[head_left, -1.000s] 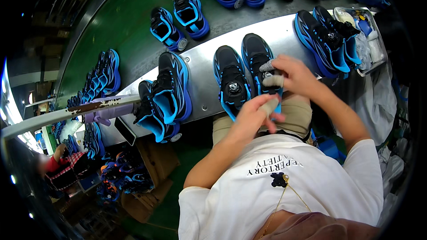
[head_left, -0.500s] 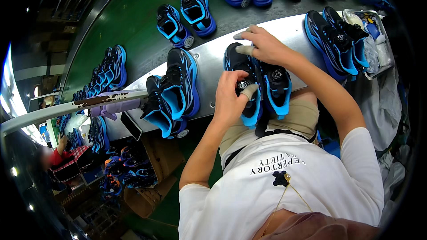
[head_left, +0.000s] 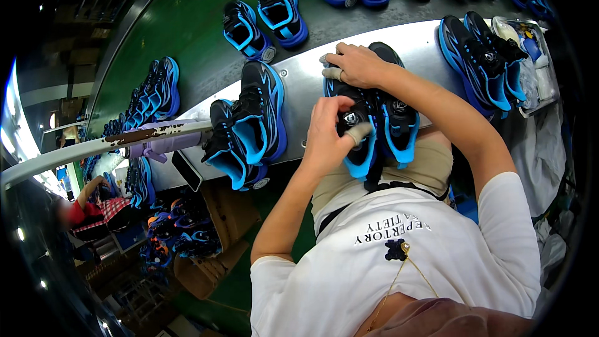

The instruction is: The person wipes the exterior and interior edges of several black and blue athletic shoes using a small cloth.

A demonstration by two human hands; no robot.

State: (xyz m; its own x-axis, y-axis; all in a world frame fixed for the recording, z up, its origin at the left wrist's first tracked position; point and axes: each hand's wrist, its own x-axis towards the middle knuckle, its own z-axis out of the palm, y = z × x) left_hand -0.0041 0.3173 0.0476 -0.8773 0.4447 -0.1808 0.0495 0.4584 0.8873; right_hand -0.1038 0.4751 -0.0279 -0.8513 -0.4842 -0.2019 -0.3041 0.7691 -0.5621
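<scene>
In front of me a pair of black and blue sneakers stands side by side on the metal ledge, heels toward me. My left hand [head_left: 327, 126] has its thumb and fingers closed around the round lace dial [head_left: 350, 117] on the tongue of the left sneaker [head_left: 360, 165]. Across that sneaker's toe lies my right hand [head_left: 362, 67], fingers curled over the front and hiding most of the toe. Pale finger covers show on both hands. The right sneaker [head_left: 400, 128] stands beside it, its own dial in view, partly under my right forearm.
Sneaker pairs stand on the ledge [head_left: 306, 90] to the left [head_left: 268, 112] and right [head_left: 465, 65]. More line the green table beyond. A tray of small items [head_left: 543, 75] sits far right. At left are a worn metal bar [head_left: 125, 139], purple bottle [head_left: 159, 143], phone [head_left: 186, 170] and another person.
My right hand has settled lower over the left sneaker's toe, covering more of it. My left hand stays at the dial. The whole view has shifted slightly.
</scene>
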